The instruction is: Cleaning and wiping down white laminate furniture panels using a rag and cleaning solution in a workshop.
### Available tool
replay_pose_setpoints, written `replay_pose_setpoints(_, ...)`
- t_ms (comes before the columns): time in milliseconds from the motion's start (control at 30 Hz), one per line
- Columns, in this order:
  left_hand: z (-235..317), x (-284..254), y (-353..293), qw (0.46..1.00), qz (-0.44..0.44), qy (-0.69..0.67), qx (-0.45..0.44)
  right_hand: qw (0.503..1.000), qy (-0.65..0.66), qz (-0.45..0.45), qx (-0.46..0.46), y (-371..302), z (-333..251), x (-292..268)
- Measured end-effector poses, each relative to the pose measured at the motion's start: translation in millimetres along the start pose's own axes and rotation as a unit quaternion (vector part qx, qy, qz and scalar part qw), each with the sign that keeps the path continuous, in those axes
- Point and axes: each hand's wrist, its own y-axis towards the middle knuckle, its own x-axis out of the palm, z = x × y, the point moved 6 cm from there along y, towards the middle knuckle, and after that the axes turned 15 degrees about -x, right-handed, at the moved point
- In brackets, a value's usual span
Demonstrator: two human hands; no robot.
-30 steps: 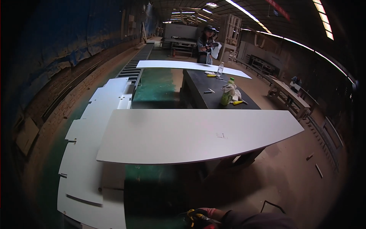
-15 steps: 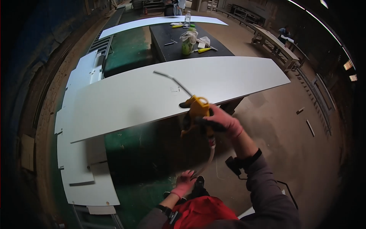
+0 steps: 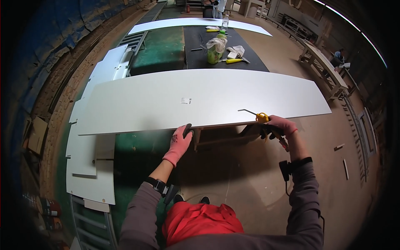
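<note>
A long white panel point(image 3: 233, 91) lies across the bench in front of me, with a small printed label point(image 3: 186, 101) near its middle. My left hand point(image 3: 179, 146), in a pink glove with dark fingertips, grips the panel's near edge left of centre. In a matching glove, my right hand point(image 3: 282, 126) is closed around a yellow air blow gun point(image 3: 262, 117) at the near edge, farther right. The gun's thin bent nozzle points left, just over the panel's surface. Part of its handle is hidden by my fingers.
Behind the panel, a dark table point(image 3: 196, 58) bears a green container point(image 3: 214, 54) with a cloth, a clear bottle point(image 3: 225, 23) and yellow-handled tools. More white panels point(image 3: 104, 183) lie on a roller conveyor point(image 3: 93, 225) at left. Another long panel point(image 3: 200, 23) crosses the far end.
My left hand has risen from near my body to the panel's near edge. My right hand has carried the blow gun rightward and down to that edge. The view has shifted too.
</note>
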Motion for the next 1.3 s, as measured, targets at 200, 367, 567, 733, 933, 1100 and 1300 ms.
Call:
replay_pose_setpoints(200,-1,6,57,1.000,0.018,0.004,-0.019,0.999,-0.029,-0.036,-0.020,104,11,-16)
replay_pose_setpoints(367,-21,-16,113,0.997,0.069,0.031,-0.001,0.996,0.070,-0.046,-0.016,186,-14,-17)
replay_pose_setpoints(567,-62,-93,157,0.945,0.261,0.199,0.015,0.972,-0.054,-0.227,-0.025,251,-102,103)
replay_pose_setpoints(733,-118,-163,171,0.865,0.250,-0.402,-0.168,0.957,-0.068,-0.255,-0.121,268,-163,187)
replay_pose_setpoints(933,-181,-232,150,0.832,0.281,-0.404,-0.258,0.910,-0.151,-0.330,-0.199,296,-211,260)
replay_pose_setpoints(1100,-202,-232,181,0.776,0.298,-0.489,-0.265,0.903,-0.148,-0.340,-0.218,306,-235,256)
replay_pose_setpoints(1300,-308,-276,184,0.732,0.322,-0.519,-0.304,0.883,-0.142,-0.380,-0.236,296,-254,256)
